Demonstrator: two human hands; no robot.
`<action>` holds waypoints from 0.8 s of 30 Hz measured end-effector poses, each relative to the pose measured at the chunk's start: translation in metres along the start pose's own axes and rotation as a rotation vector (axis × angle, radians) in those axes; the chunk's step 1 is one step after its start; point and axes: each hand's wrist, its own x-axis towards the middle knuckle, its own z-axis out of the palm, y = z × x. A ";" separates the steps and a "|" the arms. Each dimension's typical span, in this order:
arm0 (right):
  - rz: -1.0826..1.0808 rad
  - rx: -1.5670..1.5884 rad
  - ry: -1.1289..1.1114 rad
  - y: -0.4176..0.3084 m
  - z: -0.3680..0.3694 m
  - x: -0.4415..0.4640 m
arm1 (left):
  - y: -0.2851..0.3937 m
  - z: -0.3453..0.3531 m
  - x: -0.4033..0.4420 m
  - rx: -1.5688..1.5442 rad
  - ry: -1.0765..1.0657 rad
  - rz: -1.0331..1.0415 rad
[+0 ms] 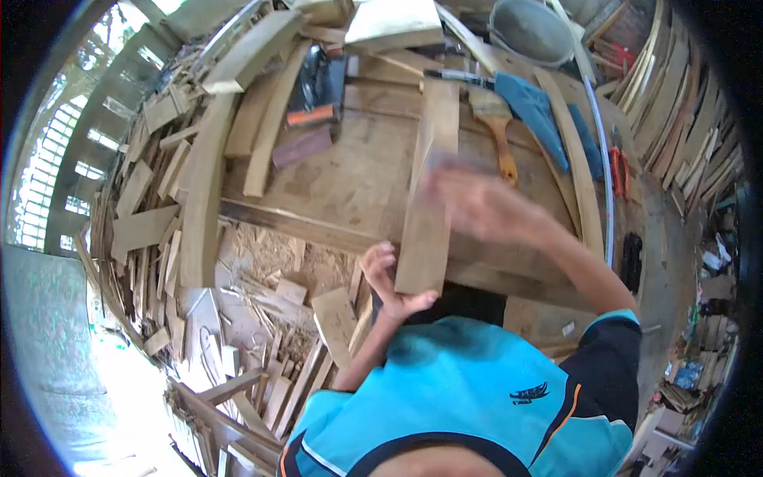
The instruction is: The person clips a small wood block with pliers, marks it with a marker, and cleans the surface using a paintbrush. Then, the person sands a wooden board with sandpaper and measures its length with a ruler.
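Note:
A long wooden board (430, 246) lies across the workbench, its near end reaching past the bench edge toward my body. My left hand (391, 280) is closed around that near end, with the fingers along the left side and the thumb at the end face. Blurred by motion, my right hand (485, 205) is on the board's upper face about midway along. Under its fingers is a dark greyish-purple piece that looks like sandpaper (439, 165). A paintbrush (501, 135) with a wooden handle lies just beyond my right hand.
On the workbench (334, 191) are a dark tool with an orange edge (314, 87), a purplish sheet (304, 148), blue cloth (534, 111) and several wood pieces. A grey bucket (531, 32) stands behind. Red-handled pliers (620, 167) lie right. Offcuts and shavings (266, 258) cover the left floor.

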 end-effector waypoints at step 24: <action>-0.159 0.205 -0.347 -0.067 -0.008 0.005 | -0.005 -0.023 0.006 0.192 -0.261 0.064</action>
